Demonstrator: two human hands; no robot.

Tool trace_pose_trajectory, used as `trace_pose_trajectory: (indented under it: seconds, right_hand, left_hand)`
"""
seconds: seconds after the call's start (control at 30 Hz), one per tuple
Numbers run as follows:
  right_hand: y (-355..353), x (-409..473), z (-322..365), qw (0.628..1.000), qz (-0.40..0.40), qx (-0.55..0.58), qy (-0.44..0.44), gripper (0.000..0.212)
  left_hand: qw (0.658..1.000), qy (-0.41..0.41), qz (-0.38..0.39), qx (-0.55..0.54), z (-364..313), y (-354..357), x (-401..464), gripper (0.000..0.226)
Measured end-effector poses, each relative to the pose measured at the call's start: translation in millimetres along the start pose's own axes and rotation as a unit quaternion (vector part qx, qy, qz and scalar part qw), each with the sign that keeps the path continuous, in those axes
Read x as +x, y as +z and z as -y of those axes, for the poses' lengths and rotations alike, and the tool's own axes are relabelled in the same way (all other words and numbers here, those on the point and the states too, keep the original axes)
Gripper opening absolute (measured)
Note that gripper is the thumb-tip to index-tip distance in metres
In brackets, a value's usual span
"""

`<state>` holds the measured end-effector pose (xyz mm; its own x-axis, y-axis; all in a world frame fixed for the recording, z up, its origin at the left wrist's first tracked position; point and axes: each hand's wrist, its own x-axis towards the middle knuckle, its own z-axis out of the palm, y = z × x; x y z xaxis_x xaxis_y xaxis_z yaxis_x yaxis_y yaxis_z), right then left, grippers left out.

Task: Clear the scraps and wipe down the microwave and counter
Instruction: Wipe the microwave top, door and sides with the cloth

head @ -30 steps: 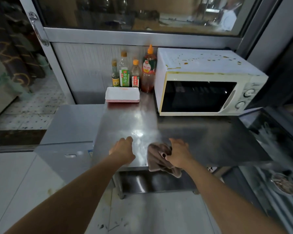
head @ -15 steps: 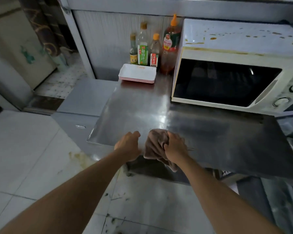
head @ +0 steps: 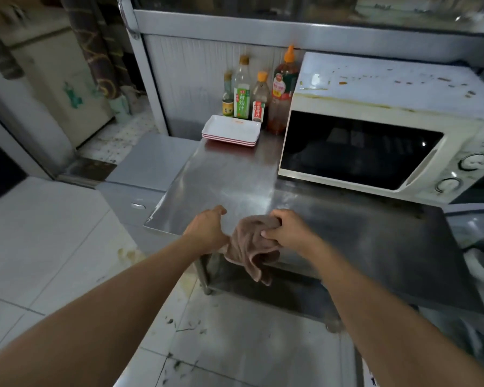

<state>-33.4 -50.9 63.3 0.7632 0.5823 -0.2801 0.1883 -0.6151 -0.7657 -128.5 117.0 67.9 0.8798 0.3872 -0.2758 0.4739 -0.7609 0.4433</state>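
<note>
A: What is nearest to the camera?

B: Two bare forearms reach forward over the pale tiled floor (head: 53,247), which has dark specks and a yellowish stain. The right hand (head: 288,230) has its fingers and thumb curled around a crumpled brown-pink cloth (head: 249,247) and grips it firmly. The cloth lies at the front edge of the shiny stainless steel counter (head: 235,185), and its lower part hangs down over the edge.

A: And the left hand?

B: The left hand (head: 207,229) is just beside the cloth, at the same front edge. Its fingers are bent downward, but they are hidden behind the back of the hand, so I cannot tell if they hold something.

A: What stands farther back?

B: On the right, a white microwave oven with a dark glass door (head: 375,141) sits on the counter. Its door is closed, two round knobs are on its right side, and its top has brown and yellow stains. To the left of it, at the back of the counter, is a stack of white rectangular trays with red rims (head: 231,129). Behind the trays, four sauce bottles with orange and yellow caps (head: 259,90) stand in a row against the ribbed grey wall.
</note>
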Motion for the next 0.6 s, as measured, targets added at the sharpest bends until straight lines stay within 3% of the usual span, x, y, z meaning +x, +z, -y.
trace_pose_trajectory:
  seconds: [0.2,0.33,0.6]
  right_hand:
    - [-39,-38,43,0.998,-0.001,0.047,-0.044,0.02]
    - [-55,-65,74,0.996,-0.041,0.045,-0.068,0.016]
    - [-70,-103,101,0.987,-0.137,-0.081,-0.006,0.022]
  left_hand:
    - [0.99,0.103,0.038,-0.089,-36,-38,-11,0.058]
    - [0.978,0.146,0.033,-0.143,-53,-52,-25,0.013]
    - [0.933,0.185,0.047,-0.304,-62,-105,-57,0.032]
